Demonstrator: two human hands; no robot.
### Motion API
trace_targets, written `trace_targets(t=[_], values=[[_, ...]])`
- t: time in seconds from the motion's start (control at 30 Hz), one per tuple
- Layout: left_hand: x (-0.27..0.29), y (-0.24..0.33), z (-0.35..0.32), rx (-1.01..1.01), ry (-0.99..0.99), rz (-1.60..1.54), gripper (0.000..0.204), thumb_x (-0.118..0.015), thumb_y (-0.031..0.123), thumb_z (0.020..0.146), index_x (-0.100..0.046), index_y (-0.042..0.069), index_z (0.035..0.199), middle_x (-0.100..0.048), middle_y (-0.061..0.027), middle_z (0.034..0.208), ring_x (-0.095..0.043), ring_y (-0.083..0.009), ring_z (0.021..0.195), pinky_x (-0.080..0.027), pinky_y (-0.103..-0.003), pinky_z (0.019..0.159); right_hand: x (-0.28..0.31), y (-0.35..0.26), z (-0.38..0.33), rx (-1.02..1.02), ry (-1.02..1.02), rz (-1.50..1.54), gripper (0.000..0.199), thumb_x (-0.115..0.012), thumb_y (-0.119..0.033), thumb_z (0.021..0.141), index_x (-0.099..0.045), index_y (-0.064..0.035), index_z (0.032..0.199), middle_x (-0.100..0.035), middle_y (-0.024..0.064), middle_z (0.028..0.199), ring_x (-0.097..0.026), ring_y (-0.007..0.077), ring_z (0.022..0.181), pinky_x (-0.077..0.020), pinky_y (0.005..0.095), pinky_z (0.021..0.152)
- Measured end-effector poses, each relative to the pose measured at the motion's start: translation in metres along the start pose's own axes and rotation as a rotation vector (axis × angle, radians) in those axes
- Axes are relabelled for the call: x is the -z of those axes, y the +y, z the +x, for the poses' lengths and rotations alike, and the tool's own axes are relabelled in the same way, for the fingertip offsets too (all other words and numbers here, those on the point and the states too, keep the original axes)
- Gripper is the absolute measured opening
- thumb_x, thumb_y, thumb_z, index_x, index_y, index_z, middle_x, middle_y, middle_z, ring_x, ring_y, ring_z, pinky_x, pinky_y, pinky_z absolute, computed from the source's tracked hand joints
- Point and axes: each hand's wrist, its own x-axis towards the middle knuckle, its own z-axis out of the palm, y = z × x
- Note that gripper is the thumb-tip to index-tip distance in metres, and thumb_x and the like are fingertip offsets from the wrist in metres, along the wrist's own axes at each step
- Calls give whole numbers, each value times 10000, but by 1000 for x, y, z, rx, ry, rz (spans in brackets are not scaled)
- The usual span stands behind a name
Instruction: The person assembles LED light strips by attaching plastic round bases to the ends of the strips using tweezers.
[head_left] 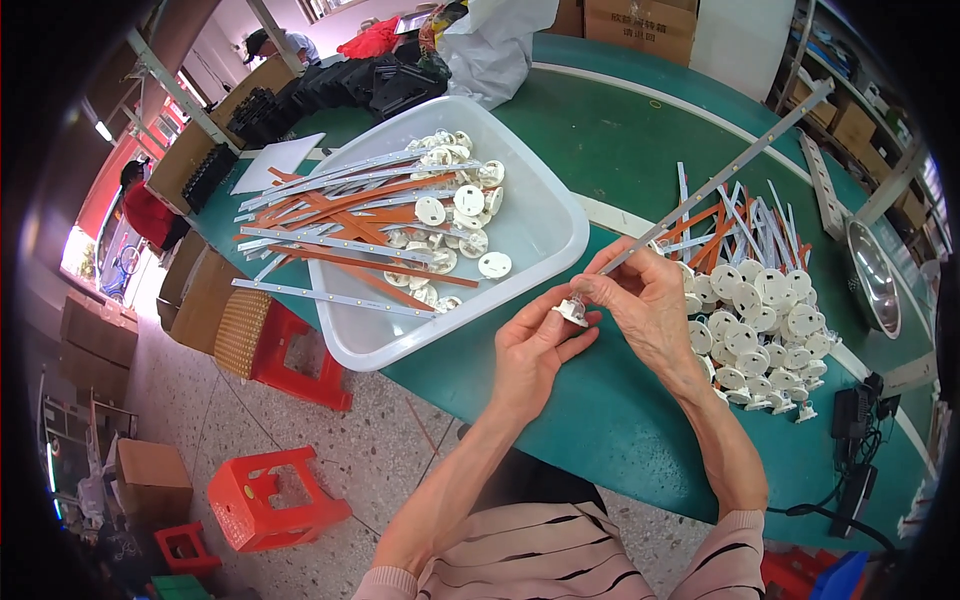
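My left hand (530,350) pinches a small white round plastic base (571,312) with a clear part on it, just above the table edge. Between the thumb and fingers of my right hand (648,305) is a long thin LED strip (740,160), slanting up to the far right. Its near end meets the white base, or nearly so; the fingers hide the joint. At left stands a translucent white tub (350,355) holding LED strips joined to white round bases. To my right lie a heap of white round bases (755,330) and a bundle of loose strips (715,235).
The green table (600,125) carries a white plastic bag (490,50) and black parts (340,90) at the back. A metal bowl (872,278) and black adapters with cables (853,415) lie at right. Red stools (270,495) stand on the floor at left; two people are beyond.
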Motion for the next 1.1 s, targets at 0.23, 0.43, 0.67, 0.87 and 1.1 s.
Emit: trace_targets(t=[0.23,0.43,0.67,0.87,1.1], values=[[0,-3,1,-77,60,98,298,-513,71,906,-509,-49,1178,-582,-149,1090,-611,-238,986,-503,-373,896,-2,8,0,-14,43,25,115,-677,-42,803,-585,8,850,-633,60,718,-613,97,659,-522,227,588],[0,-4,2,-69,109,136,231,-496,0,866,-543,-62,1083,-614,-122,967,-641,-222,875,-551,-340,816,-8,14,-4,-81,8,107,113,-675,-43,807,-585,11,849,-634,61,721,-605,94,653,-501,227,569],[1,-5,0,-112,112,249,154,-496,44,899,-552,-57,1001,-603,-113,930,-639,-209,859,-559,-339,798,-6,18,-4,-33,-3,23,105,-675,-48,811,-591,8,841,-634,61,708,-601,94,634,-492,228,555],[3,-7,1,-44,69,125,150,-425,56,944,-491,-28,1051,-588,-120,998,-626,-218,932,-535,-365,864,0,15,0,-194,-44,100,118,-673,-58,811,-587,17,840,-626,64,711,-602,96,632,-521,219,573],[1,-5,-1,27,33,245,270,-419,40,928,-480,-19,1185,-523,-129,1178,-534,-211,1105,-458,-386,968,8,18,1,-206,-119,41,148,-670,-123,830,-584,-5,852,-623,55,725,-604,99,640,-512,222,572]])
